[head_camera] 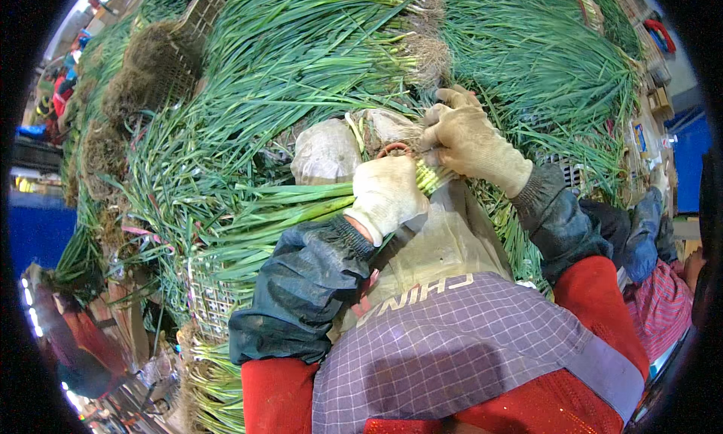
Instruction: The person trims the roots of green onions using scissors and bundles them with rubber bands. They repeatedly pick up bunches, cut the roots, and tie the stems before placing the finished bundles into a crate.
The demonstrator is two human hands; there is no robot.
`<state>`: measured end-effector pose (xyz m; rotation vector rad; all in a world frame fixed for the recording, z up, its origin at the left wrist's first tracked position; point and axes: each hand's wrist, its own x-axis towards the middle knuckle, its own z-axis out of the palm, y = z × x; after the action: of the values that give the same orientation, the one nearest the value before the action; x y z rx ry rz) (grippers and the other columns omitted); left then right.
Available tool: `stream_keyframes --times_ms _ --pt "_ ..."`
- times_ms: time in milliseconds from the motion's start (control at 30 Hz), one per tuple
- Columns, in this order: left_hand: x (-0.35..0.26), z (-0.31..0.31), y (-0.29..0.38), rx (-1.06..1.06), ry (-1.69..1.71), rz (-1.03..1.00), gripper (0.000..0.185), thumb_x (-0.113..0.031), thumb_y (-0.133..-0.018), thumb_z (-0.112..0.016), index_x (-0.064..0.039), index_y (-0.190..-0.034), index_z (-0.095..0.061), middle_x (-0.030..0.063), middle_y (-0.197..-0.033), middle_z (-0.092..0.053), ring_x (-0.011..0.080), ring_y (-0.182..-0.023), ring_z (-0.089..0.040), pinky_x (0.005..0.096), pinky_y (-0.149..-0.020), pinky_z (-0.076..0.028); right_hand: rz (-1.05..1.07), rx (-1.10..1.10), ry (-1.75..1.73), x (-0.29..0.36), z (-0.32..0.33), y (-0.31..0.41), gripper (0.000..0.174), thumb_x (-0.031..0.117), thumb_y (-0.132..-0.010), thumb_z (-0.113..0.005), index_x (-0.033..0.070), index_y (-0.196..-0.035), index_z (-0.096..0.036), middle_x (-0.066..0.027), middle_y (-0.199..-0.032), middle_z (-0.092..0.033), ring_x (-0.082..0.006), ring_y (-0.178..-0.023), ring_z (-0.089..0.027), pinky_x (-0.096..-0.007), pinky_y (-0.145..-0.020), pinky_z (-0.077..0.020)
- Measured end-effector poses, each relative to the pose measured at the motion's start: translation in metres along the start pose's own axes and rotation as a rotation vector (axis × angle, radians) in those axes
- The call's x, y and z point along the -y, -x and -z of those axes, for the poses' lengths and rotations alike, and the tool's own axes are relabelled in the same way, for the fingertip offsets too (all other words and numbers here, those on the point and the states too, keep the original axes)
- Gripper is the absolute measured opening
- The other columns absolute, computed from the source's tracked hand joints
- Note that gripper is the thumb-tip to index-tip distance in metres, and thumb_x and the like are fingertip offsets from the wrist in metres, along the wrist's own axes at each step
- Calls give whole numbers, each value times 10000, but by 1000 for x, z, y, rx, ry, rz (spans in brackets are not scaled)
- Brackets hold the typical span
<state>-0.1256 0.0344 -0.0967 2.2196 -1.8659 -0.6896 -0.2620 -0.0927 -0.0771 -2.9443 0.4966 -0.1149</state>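
Note:
In a cream knit glove, my left hand [391, 197] is closed around a bunch of green onions [305, 201], whose leaves trail to the left and whose pale stems point right. My right hand [471, 135], gloved in a similar knit, is at the stem and root end of that bunch; its fingers are bent, and whether they grip anything is unclear. A reddish-brown ring [394, 148] shows just above my left hand. Beside it lies a dirty whitish plastic-wrapped bundle [327, 151]. Loose roots and soil lie near my fingertips.
Large heaps of green onions [299, 55] with matted roots [429, 55] lie ahead. Plastic crates stand at the upper left [200, 16] and lower left [209, 293]. A co-worker's sleeved arm [644, 231] is at the right; another person [85, 338] is at the lower left.

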Motion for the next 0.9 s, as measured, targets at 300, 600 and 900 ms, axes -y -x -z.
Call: stream_keyframes --times_ms 300,600,900 --pt "0 -9 3 -34 -64 -10 420 -316 -638 -768 -31 -941 -711 176 -807 -720 351 -787 -722 435 -713 -578 48 -99 112 10 -2 2 182 259 -723 -743 108 -825 -741 -96 -964 -664 -314 -1145 -568 -517 -1172 -307" --pt "0 -6 9 -86 -60 -8 391 -326 -661 -763 -43 -928 -721 182 -802 -719 358 -792 -719 441 -728 -576 -300 -365 465 -12 13 -5 138 151 -699 -755 53 -765 -685 -116 -820 -638 -300 -881 -620 -480 -1070 -418" --pt "-6 -7 8 -43 -86 52 408 -347 -656 -783 -44 -924 -726 171 -845 -731 343 -819 -724 432 -748 -578 50 -286 145 15 15 15 165 261 -796 -724 125 -887 -745 -60 -1037 -678 -330 -1254 -525 -524 -1168 -264"
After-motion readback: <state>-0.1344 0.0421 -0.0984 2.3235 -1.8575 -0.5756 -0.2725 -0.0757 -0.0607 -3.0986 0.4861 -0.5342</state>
